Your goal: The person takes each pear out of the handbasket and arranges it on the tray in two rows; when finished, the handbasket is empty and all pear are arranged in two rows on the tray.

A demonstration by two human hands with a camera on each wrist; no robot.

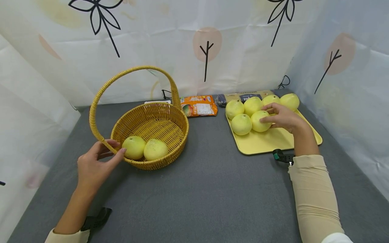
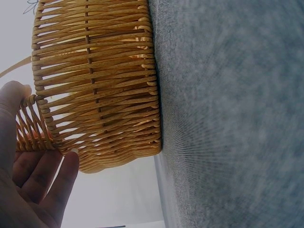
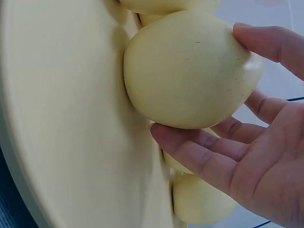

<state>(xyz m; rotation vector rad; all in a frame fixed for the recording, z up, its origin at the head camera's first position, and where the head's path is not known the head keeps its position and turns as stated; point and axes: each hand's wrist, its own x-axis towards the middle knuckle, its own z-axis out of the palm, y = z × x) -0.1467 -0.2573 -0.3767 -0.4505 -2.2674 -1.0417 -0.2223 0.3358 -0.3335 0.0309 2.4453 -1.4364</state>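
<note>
At the left of the head view, my left hand point(image 1: 95, 165) grips the rim of a yellow wicker basket point(image 1: 179, 148) at the foot of its tall handle point(image 1: 94, 118). The left wrist view has the thumb over the rim and fingers point(image 2: 59, 185) at the woven side. Two pale yellow round fruits point(image 1: 133, 147) lie in the basket's near part. Over on the right, my right hand point(image 1: 282, 118) holds another pale yellow fruit point(image 1: 260, 121), thumb on one side and fingers curled round the other. That fruit point(image 3: 190, 71) has fine dark specks and is at the yellow tray point(image 1: 258, 145).
Several more of these fruits point(image 1: 241, 124) crowd the tray's left and back. Behind stand an orange packet point(image 1: 199, 105) and a beige and dark-blue packet point(image 1: 258, 95). A grey cloth point(image 1: 206, 189) covers the table, with printed white curtains point(image 1: 237, 57) around it.
</note>
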